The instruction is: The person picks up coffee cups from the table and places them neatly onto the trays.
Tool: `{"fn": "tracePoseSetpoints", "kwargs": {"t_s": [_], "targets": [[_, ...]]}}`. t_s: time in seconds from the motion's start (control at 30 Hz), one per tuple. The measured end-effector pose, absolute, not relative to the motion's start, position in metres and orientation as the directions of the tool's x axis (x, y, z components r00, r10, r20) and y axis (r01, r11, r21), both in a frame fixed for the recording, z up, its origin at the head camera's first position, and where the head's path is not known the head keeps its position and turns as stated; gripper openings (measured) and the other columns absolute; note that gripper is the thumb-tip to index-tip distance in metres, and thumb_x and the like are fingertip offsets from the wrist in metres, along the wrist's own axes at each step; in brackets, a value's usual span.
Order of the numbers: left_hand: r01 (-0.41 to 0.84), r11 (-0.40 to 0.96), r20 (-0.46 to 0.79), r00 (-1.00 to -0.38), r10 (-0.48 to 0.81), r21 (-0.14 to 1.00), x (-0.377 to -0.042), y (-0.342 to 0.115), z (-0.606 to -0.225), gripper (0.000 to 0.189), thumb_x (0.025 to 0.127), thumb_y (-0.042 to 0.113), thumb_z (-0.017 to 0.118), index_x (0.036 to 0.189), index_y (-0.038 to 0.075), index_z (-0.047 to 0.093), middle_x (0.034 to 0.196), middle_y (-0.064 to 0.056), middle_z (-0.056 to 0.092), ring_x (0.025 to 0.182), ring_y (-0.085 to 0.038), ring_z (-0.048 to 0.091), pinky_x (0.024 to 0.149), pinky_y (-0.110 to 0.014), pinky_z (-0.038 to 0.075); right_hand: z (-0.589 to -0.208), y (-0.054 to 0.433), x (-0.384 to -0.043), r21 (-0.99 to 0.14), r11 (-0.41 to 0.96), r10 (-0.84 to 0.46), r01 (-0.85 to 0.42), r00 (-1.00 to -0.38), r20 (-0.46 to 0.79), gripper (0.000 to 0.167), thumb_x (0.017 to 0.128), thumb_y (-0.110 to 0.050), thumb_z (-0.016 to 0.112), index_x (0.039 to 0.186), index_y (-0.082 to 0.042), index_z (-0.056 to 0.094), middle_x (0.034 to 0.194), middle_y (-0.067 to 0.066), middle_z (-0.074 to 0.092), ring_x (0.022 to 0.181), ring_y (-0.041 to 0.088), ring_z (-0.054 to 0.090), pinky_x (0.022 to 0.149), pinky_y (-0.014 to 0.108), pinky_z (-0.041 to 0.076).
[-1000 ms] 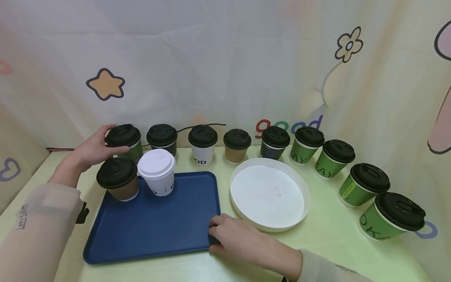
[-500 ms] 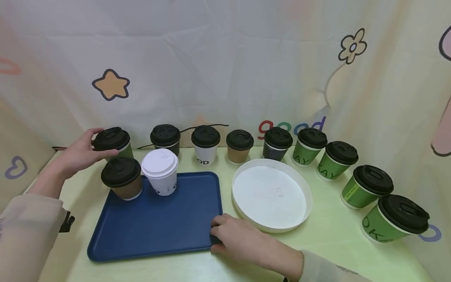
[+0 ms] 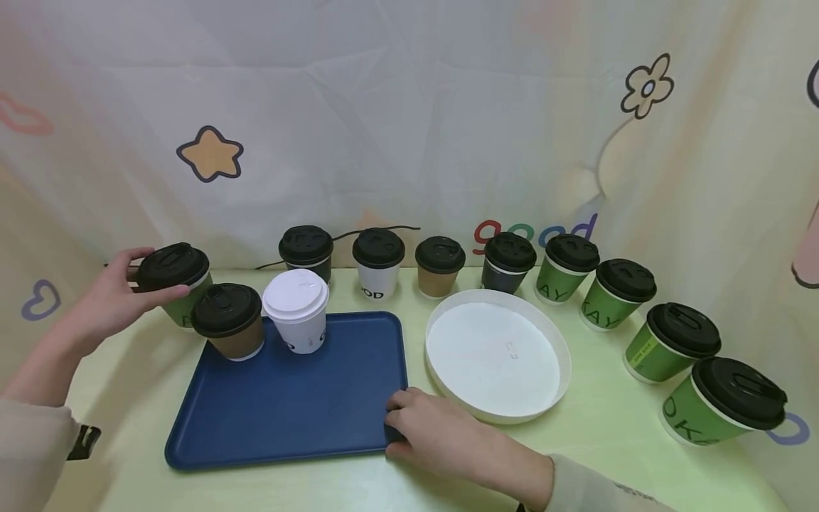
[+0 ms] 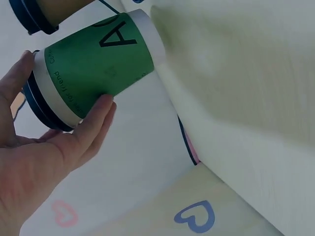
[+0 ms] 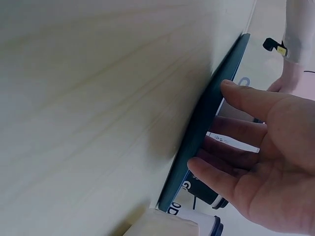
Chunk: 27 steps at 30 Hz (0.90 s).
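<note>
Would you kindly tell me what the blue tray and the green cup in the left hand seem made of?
Blue tray: probably matte plastic, judging by its even colour and rounded rim. Green cup: likely matte paper, given its printed wall.

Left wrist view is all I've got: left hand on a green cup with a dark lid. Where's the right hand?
Observer: Right hand is touching the blue tray by its near right corner.
Operator: Anything white standing on that tray?
Observer: Yes, one white cup with a white lid, toward the back left.
Operator: Any green cups besides the one I see?
Observer: Four other green cups, all dark-lidded, at the right end of the row.
</note>
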<state>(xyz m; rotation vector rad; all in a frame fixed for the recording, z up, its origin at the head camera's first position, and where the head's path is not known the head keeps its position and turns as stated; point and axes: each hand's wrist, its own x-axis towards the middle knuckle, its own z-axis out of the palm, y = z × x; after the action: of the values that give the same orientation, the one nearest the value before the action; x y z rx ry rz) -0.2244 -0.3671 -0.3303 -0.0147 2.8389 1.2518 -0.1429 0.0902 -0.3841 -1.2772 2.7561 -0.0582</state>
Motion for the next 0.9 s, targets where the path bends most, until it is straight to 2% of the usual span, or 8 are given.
{"fn": "tracePoseSetpoints", "kwargs": {"t_s": [0.2, 0.27, 0.5, 0.6, 0.7, 0.77, 0.83, 0.9], "targets": [[-0.029, 0.709, -0.012, -1.000, -0.029, 0.705, -0.205, -0.372, -0.331, 0.105, 0.098, 0.045, 0.070, 0.160, -0.005, 0.002, 0.143, -0.043, 0.032, 0.124, -0.057, 0.041, 0.083, -0.048, 0.042, -0.383, 0.090, -0.144, -0.082, 0.644, -0.765, -0.761, -0.639, -0.080, 0.027, 0.090, -0.035, 0.081, 0.105, -0.013, 0.078, 0.114, -0.003, 0.067, 0.105, 0.013, 0.062, 0.085, 0.024, 0.053], [-0.038, 0.718, -0.018, -0.999, -0.035, 0.695, -0.199, -0.375, -0.330, 0.105, 0.098, 0.046, 0.070, 0.160, -0.005, 0.002, 0.143, -0.043, 0.031, 0.123, -0.057, 0.041, 0.083, -0.053, 0.041, -0.383, 0.090, -0.144, -0.087, 0.645, -0.764, -0.759, -0.640, -0.082, 0.027, 0.090, -0.035, 0.081, 0.105, -0.013, 0.078, 0.114, -0.003, 0.067, 0.105, 0.013, 0.062, 0.085, 0.024, 0.053], [-0.031, 0.736, 0.011, -0.999, -0.053, 0.676, -0.177, -0.385, -0.333, 0.098, 0.098, 0.037, 0.072, 0.159, -0.006, 0.009, 0.137, -0.041, 0.040, 0.116, -0.049, 0.047, 0.073, -0.033, 0.041, -0.384, 0.090, -0.144, -0.083, 0.644, -0.765, -0.761, -0.639, -0.081, 0.027, 0.090, -0.035, 0.081, 0.105, -0.013, 0.078, 0.115, -0.003, 0.067, 0.106, 0.013, 0.062, 0.085, 0.024, 0.053], [-0.042, 0.744, 0.010, -0.998, -0.066, 0.667, -0.167, -0.388, -0.335, 0.100, 0.098, 0.036, 0.072, 0.160, -0.006, 0.006, 0.138, -0.043, 0.039, 0.116, -0.052, 0.047, 0.073, -0.032, 0.039, -0.385, 0.090, -0.143, -0.079, 0.643, -0.766, -0.762, -0.639, -0.075, 0.027, 0.090, -0.035, 0.081, 0.104, -0.013, 0.078, 0.114, -0.003, 0.067, 0.107, 0.013, 0.062, 0.086, 0.025, 0.053], [-0.057, 0.749, 0.000, -0.997, -0.076, 0.660, -0.159, -0.392, -0.336, 0.102, 0.097, 0.037, 0.073, 0.161, -0.004, 0.004, 0.141, -0.042, 0.037, 0.108, -0.026, 0.056, 0.073, -0.031, 0.039, -0.384, 0.090, -0.143, -0.075, 0.642, -0.766, -0.763, -0.639, -0.070, 0.026, 0.090, -0.035, 0.081, 0.103, -0.013, 0.078, 0.114, -0.003, 0.067, 0.107, 0.013, 0.062, 0.085, 0.025, 0.053], [-0.051, 0.747, 0.016, -0.997, -0.082, 0.663, -0.154, -0.394, -0.336, 0.101, 0.096, 0.035, 0.074, 0.161, -0.003, 0.006, 0.144, -0.041, 0.033, 0.099, -0.002, 0.051, 0.070, -0.026, 0.041, -0.384, 0.091, -0.143, -0.076, 0.642, -0.766, -0.763, -0.639, -0.069, 0.026, 0.090, -0.035, 0.081, 0.103, -0.013, 0.078, 0.113, -0.003, 0.067, 0.106, 0.013, 0.062, 0.085, 0.025, 0.053], [-0.032, 0.741, 0.056, -0.994, -0.094, 0.671, -0.150, -0.395, -0.337, 0.098, 0.094, 0.030, 0.077, 0.159, -0.005, 0.012, 0.143, -0.041, 0.034, 0.091, 0.013, 0.040, 0.065, -0.021, 0.042, -0.384, 0.091, -0.143, -0.079, 0.643, -0.766, -0.762, -0.639, -0.071, 0.026, 0.090, -0.035, 0.081, 0.103, -0.013, 0.078, 0.113, -0.003, 0.067, 0.105, 0.013, 0.062, 0.085, 0.025, 0.053], [-0.003, 0.734, 0.103, -0.990, -0.099, 0.680, -0.147, -0.395, -0.338, 0.096, 0.092, 0.024, 0.079, 0.157, -0.008, 0.016, 0.141, -0.044, 0.031, 0.095, -0.001, 0.054, 0.061, -0.019, 0.043, -0.384, 0.090, -0.143, -0.083, 0.643, -0.766, -0.761, -0.639, -0.074, 0.026, 0.090, -0.035, 0.081, 0.103, -0.013, 0.078, 0.113, -0.002, 0.067, 0.105, 0.013, 0.062, 0.085, 0.025, 0.053]]}}
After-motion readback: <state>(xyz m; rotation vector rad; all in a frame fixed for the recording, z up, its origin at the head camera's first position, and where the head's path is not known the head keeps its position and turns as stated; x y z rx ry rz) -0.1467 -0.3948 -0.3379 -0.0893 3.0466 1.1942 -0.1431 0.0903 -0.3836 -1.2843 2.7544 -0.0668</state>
